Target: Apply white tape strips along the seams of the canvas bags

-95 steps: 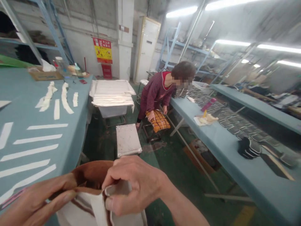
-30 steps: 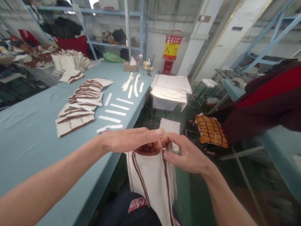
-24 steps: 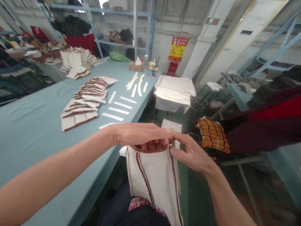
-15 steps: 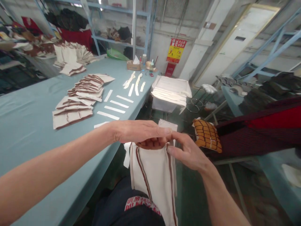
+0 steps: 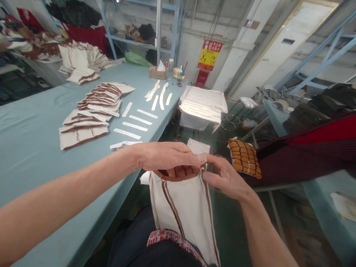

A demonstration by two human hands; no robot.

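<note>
Head view, the only angle here:

Left hand: the left hand (image 5: pixel 167 157) comes in from 8 o'clock, palm down, fingers curled over the top edge of the cloth bag (image 5: pixel 182 207) with the fingertips tucked inside its mouth, so it's closed on the rim.

Right hand: the right hand (image 5: pixel 226 178) comes up from 5 o'clock and pinches the bag's right top corner between thumb and forefinger. The two hands' fingertips nearly meet over that corner.

Bag: cream canvas with brown stripes down the front and a brown lining showing at the opening. It hangs straight down from both hands toward 6 o'clock, over the person's dark trousers (image 5: pixel 144 241), just off the desk's near edge and not resting on it.

Desk: a long blue-green desk (image 5: pixel 33 122) runs off toward 10 o'clock.

On the desk: an overlapping row of matching cream-and-brown pieces (image 5: pixel 91 113) at roughly 10 o'clock from the hands, well apart from them; white strips (image 5: pixel 135 126) lie in a row just right of those, the nearest one close to the left wrist.

Far end: a small box and some bottles (image 5: pixel 167 72) at 12 o'clock.

Floor side: an orange checked cushion (image 5: pixel 244 157) sits at 3 o'clock, near the right hand, and a co-worker's dark red sleeve (image 5: pixel 311 152) reaches in past it.

Behind: a stack of white sheets (image 5: pixel 203 105) at 1 o'clock.
</note>
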